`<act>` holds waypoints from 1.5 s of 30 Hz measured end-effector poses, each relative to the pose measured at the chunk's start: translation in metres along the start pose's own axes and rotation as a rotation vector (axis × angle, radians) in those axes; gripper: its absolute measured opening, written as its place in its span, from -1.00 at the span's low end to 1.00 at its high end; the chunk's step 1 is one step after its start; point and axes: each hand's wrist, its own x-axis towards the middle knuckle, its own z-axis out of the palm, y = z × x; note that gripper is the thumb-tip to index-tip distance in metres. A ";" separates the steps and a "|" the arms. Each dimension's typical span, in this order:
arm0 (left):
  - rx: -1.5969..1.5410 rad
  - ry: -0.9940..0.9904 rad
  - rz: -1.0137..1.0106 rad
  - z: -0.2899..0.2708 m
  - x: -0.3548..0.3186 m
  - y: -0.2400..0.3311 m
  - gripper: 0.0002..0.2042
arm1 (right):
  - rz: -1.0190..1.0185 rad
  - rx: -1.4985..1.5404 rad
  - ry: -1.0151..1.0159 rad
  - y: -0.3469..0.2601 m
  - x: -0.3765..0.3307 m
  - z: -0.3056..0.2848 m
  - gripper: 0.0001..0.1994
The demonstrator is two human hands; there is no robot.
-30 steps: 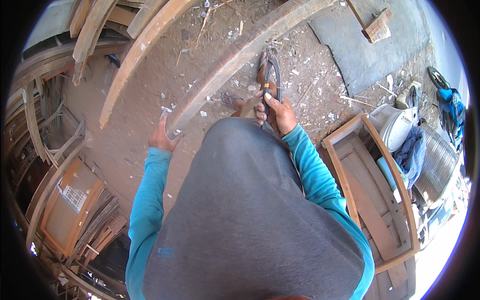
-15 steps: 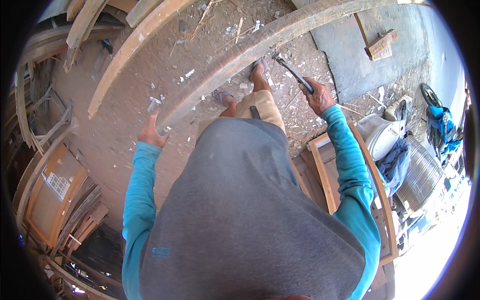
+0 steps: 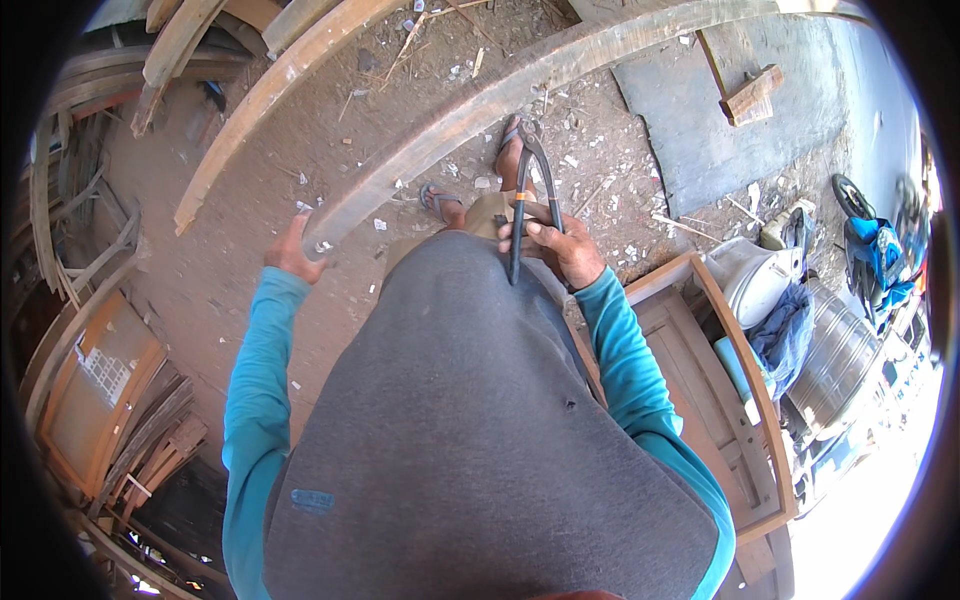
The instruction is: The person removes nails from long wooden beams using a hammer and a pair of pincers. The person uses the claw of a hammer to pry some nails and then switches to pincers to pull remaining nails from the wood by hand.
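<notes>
A long wooden beam (image 3: 470, 108) runs diagonally from my left hand up to the far right. My left hand (image 3: 293, 250) is closed around its near end. In my right hand (image 3: 572, 250) is a pair of pincers (image 3: 549, 172), jaws pointing away from me and handles spread apart. The fingers reach across between the dark handles, one of which has an orange band. The pincers are held in front of my right thigh, apart from the beam.
Other timbers (image 3: 270, 110) lie at the far left. A framed panel (image 3: 110, 385) and stacked wood are at left. Wooden frames (image 3: 775, 450), a white container (image 3: 750, 285) and a metal drum (image 3: 835, 340) stand at right. A grey sheet (image 3: 690, 140) and scattered chips cover ground ahead.
My right hand has swung inward to the left and nearer my body, and the pincers' handles are now spread. My left hand remains on the beam's end.
</notes>
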 end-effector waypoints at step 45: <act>-0.307 -0.264 0.002 -0.001 0.061 -0.051 -0.19 | -0.692 -1.801 0.576 -0.297 0.264 0.011 -0.47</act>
